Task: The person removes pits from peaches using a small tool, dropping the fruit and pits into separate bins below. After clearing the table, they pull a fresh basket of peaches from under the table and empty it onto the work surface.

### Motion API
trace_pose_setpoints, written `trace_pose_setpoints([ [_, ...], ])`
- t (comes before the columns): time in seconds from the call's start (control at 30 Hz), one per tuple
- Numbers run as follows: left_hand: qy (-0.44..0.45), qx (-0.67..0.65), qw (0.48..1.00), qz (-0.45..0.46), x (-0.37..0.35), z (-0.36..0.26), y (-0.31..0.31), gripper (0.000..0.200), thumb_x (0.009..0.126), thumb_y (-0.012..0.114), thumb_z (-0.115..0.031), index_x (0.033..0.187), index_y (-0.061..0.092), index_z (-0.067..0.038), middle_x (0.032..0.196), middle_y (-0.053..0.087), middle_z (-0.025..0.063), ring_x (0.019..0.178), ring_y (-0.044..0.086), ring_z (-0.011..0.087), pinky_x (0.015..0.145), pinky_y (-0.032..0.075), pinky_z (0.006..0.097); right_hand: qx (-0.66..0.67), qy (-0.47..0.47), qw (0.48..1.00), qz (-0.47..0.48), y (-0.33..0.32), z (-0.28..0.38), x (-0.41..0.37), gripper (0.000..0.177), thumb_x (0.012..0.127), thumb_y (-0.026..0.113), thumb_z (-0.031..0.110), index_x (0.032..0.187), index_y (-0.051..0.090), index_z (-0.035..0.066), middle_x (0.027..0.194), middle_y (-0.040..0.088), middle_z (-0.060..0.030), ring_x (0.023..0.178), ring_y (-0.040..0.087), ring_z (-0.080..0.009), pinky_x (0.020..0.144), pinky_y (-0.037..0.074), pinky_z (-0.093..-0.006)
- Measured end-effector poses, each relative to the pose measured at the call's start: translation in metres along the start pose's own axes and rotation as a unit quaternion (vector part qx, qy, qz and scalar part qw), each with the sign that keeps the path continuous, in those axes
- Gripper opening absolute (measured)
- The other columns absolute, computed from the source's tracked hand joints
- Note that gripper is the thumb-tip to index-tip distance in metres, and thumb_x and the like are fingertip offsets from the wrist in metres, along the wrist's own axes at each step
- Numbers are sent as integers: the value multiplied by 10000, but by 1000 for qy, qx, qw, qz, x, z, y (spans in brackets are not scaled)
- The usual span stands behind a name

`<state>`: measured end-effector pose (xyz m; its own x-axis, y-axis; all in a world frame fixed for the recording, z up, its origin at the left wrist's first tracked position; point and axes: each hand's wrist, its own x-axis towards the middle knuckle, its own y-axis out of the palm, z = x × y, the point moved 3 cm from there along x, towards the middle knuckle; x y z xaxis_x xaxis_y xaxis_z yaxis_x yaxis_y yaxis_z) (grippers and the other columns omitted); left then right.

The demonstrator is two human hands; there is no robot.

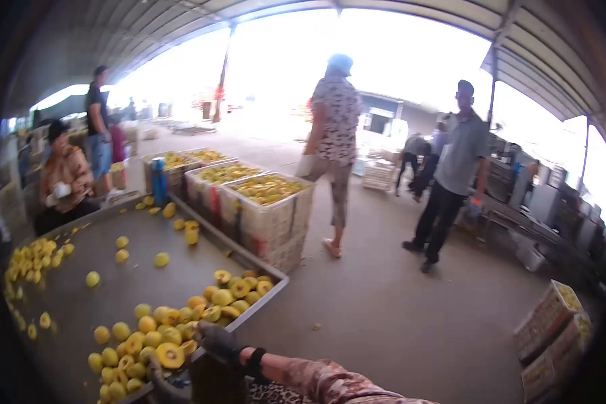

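From my head camera, only one of my hands shows: my right hand (217, 340), in a dark glove, low in the frame at the near rim of the sorting table (114, 289). The patterned sleeve behind it is cut off by the bottom edge. The glove is dark against a dark shape just below it, so I cannot tell whether the fingers are spread, curled or gripping something. My left hand is out of the frame.

The heap of yellow fruit (141, 340) lies just beside the glove on the table, one cut half (170, 355) face up closest to it. More fruit is scattered farther along, blurred by the lens.

White crates (269, 215) of fruit stand past the table's far corner. A person (334, 128) walks away beyond them, the background washed out by glare.
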<state>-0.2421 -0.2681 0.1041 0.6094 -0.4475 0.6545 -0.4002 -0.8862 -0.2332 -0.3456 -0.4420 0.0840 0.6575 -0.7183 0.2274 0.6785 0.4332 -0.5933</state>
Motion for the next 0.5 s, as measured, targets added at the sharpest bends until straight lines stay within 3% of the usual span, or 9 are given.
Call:
trace_pose_setpoints([
  [0.13,1,65,997,45,-31,14,-35,487,919,714,-125,1356,548,10,1188,670,180,1073,663,278,928,542,390,37,-55,997,45,37,29,38,271,944,654,254,1033,652,-3,816,667,-227,726,672,-328,655,524,-433],
  [0.17,-18,78,995,57,-33,17,-41,496,919,713,-72,1372,530,18,1200,665,187,1121,654,274,963,533,377,53,-38,992,106,62,9,54,292,967,614,249,980,658,-39,848,686,-265,810,700,-388,696,531,-467],
  [0.2,8,77,996,38,-32,15,-45,482,929,706,-83,1368,534,14,1185,672,183,1126,654,278,959,537,383,50,-22,992,117,38,59,40,311,965,621,265,956,669,-42,835,701,-235,795,709,-361,696,537,-452],
  [0.23,-168,-163,971,-50,-30,23,-58,470,917,718,-103,1342,556,17,1131,680,162,1055,661,278,910,540,385,21,-74,995,69,56,46,52,261,957,640,253,1017,666,1,784,687,-136,661,663,-238,608,528,-379],
  [0.27,-325,-397,849,-126,-28,29,-59,460,905,730,-122,1316,577,19,1076,688,142,984,669,279,861,544,388,85,-99,991,39,57,61,50,230,974,610,234,998,657,10,757,659,-128,644,642,-223,601,522,-361],
  [0.3,-369,-482,782,-138,-25,26,-54,459,910,725,-130,1318,576,17,1086,686,141,992,666,279,868,543,391,147,-127,981,11,57,76,50,207,992,580,215,980,649,20,730,631,-120,627,621,-208,595,516,-343],
  [0.43,-399,-583,708,-30,-7,25,2,455,928,706,-160,1328,571,9,1123,678,140,1023,657,282,896,538,402,18,-299,953,-48,132,-6,53,109,914,596,144,957,583,46,799,592,-212,730,597,-337,651,476,-423],
  [0.47,-404,-585,703,-9,-3,22,16,454,932,702,-167,1331,570,8,1132,676,140,1030,655,283,902,537,405,97,-241,966,-10,95,26,35,180,926,615,154,1025,571,10,884,619,-273,814,598,-442,701,488,-468],
  [0.5,-411,-587,698,-1,-3,17,24,454,937,697,-175,1333,569,6,1141,674,140,1038,653,283,909,536,407,76,-130,987,59,50,56,8,193,941,615,149,1055,572,-1,901,626,-282,861,604,-466,736,497,-472],
])
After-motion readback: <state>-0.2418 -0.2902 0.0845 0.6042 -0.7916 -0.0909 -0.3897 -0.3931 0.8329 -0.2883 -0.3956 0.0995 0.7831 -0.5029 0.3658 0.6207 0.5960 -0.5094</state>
